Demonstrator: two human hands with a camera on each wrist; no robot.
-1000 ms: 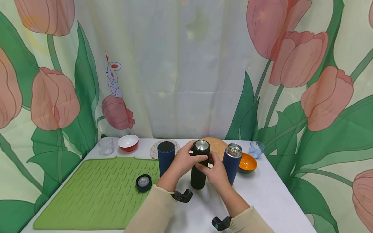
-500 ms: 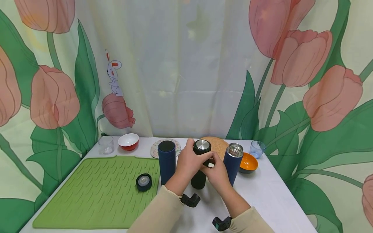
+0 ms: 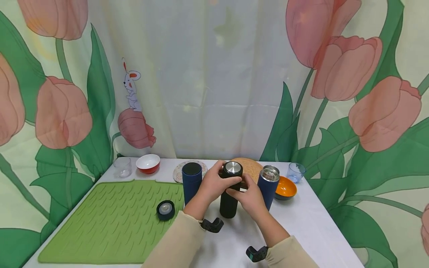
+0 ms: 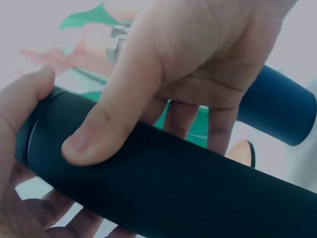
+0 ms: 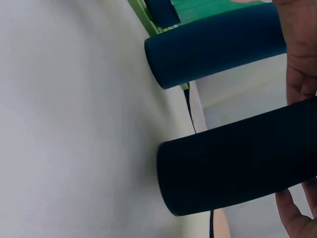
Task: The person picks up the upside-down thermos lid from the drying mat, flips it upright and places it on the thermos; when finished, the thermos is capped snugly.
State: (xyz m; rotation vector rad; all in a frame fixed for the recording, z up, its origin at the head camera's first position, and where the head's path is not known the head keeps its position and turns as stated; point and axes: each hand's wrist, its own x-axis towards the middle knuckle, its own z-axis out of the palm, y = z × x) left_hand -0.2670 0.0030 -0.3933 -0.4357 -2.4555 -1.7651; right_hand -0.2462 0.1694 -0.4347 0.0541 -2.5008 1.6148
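A black vacuum flask (image 3: pixel 228 207) with a shiny steel-topped lid (image 3: pixel 232 168) stands upright on the white table. My left hand (image 3: pixel 213 185) grips it near the top, thumb across the front. Just below, my right hand (image 3: pixel 250 198) grips the body, with its thumb (image 4: pixel 84 144) lying along the black side in the left wrist view. Left of the hands is a dark blue flask (image 3: pixel 192 186) with its top covered. To the right, an uncapped blue flask (image 3: pixel 268 190) shows its steel mouth. A dark lid (image 3: pixel 165 210) lies upturned on the green mat.
The green mat (image 3: pixel 110 223) covers the table's left part. At the back are a clear glass (image 3: pixel 122 167), a red-and-white bowl (image 3: pixel 148 164), a patterned round mat (image 3: pixel 179 169) and a tan round board (image 3: pixel 249 169). An orange bowl (image 3: pixel 285 187) and a bluish glass (image 3: pixel 296 172) stand right.
My left hand turned inward around the flask's top, then turned back to the left. The right hand stays on the body, and the black flask keeps its place.
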